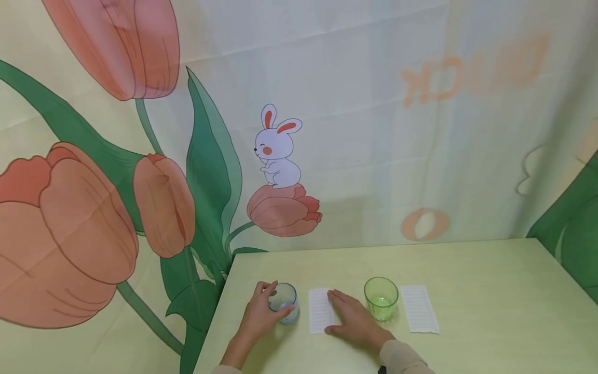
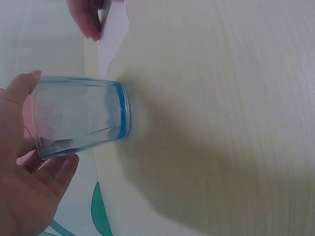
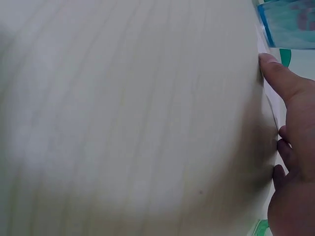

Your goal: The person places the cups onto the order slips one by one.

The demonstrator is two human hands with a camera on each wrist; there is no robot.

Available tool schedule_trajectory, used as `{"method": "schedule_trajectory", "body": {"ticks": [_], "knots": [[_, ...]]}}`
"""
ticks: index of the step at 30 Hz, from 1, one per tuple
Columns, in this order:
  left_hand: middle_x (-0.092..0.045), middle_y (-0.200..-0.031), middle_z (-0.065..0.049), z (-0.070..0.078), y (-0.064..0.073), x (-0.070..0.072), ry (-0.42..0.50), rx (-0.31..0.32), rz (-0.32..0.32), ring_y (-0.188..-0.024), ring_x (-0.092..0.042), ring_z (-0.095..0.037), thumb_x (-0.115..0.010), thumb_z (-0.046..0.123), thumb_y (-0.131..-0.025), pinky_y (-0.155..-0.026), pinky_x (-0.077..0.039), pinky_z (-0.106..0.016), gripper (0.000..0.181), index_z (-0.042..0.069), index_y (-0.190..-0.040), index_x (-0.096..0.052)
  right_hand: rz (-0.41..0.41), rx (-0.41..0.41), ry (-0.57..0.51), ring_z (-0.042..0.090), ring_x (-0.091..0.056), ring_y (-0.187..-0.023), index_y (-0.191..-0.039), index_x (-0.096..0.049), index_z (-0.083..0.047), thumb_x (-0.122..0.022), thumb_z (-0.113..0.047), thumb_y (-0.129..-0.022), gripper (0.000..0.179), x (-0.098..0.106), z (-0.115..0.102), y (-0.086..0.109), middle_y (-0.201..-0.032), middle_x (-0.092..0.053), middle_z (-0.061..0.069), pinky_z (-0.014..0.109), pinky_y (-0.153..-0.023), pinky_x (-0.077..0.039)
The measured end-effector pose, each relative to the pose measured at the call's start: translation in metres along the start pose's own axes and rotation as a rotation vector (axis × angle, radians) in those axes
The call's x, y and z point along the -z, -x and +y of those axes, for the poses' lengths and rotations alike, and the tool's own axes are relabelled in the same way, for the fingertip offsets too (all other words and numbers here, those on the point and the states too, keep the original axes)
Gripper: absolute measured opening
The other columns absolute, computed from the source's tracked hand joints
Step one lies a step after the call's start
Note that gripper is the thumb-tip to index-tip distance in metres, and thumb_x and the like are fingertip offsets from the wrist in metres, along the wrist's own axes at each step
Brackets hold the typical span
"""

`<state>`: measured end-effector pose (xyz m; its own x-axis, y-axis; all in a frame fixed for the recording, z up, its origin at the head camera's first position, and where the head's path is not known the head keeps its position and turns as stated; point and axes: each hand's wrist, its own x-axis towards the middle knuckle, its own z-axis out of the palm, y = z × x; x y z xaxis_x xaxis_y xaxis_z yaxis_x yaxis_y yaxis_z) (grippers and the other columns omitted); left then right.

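My left hand (image 1: 260, 313) grips a clear blue-tinted glass (image 1: 288, 300) near its rim, the thumb on one side and the fingers on the other. In the left wrist view the glass (image 2: 81, 115) has a blue band at its base and stands upright close to or on the table. To its right lies a white strip of paper (image 1: 319, 311) with faint lines. My right hand (image 1: 357, 323) rests on the right edge of this strip, thumb at the near corner and fingertips at the far one. In the right wrist view the thumb of this hand (image 3: 300, 113) is stretched out.
A green-tinted glass (image 1: 381, 300) stands just right of the right hand. Beyond it lies a second white paper strip (image 1: 420, 310). The pale wood-look table (image 1: 495, 301) reaches back to a printed curtain (image 1: 355, 130) with tulips and a rabbit.
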<state>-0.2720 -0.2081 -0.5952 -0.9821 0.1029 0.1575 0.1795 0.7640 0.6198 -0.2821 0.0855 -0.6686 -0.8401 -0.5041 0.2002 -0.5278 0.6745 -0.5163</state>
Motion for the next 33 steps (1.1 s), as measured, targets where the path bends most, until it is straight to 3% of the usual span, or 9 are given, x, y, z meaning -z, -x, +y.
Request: {"method": "schedule_trajectory", "body": {"ticks": [4, 12, 22, 33], "knots": [[-0.053, -0.129, -0.006, -0.002, -0.001, -0.001, 0.009, -0.005, 0.009, -0.120, -0.065, -0.032, -0.088, 0.048, -0.084, -0.091, -0.054, -0.047, 0.087, 0.002, -0.150, -0.057, 0.000, 0.002, 0.004, 0.040, -0.040, -0.151, -0.159, -0.041, 0.004, -0.084, -0.049, -0.088, 0.098, -0.001, 0.001, 0.000, -0.164, -0.041, 0.022, 0.057, -0.122, -0.032], [-0.058, -0.135, -0.008, -0.011, -0.004, -0.002, 0.058, -0.021, 0.026, -0.126, -0.061, -0.031, -0.091, 0.043, -0.082, -0.106, -0.050, -0.053, 0.084, 0.003, -0.148, -0.058, 0.044, 0.006, -0.046, 0.040, -0.039, -0.151, -0.158, -0.043, 0.003, -0.083, -0.050, -0.089, 0.096, -0.008, 0.004, 0.002, -0.163, -0.042, 0.021, 0.060, -0.122, -0.030], [-0.059, -0.136, -0.011, -0.010, -0.003, -0.005, 0.087, -0.019, 0.016, -0.127, -0.060, -0.032, -0.091, 0.040, -0.082, -0.105, -0.050, -0.054, 0.082, 0.000, -0.145, -0.057, 0.031, -0.031, -0.077, 0.040, -0.036, -0.153, -0.158, -0.044, 0.001, -0.083, -0.048, -0.088, 0.094, -0.011, 0.005, 0.004, -0.165, -0.041, 0.019, 0.061, -0.124, -0.027], [-0.056, -0.137, -0.015, -0.006, -0.004, -0.003, 0.100, -0.009, -0.023, -0.129, -0.057, -0.035, -0.090, 0.038, -0.084, -0.106, -0.049, -0.056, 0.082, -0.003, -0.145, -0.053, 0.051, 0.005, -0.088, 0.042, -0.038, -0.151, -0.157, -0.045, 0.004, -0.082, -0.047, -0.090, 0.092, -0.008, 0.005, 0.005, -0.162, -0.043, 0.023, 0.062, -0.122, -0.029]]}}
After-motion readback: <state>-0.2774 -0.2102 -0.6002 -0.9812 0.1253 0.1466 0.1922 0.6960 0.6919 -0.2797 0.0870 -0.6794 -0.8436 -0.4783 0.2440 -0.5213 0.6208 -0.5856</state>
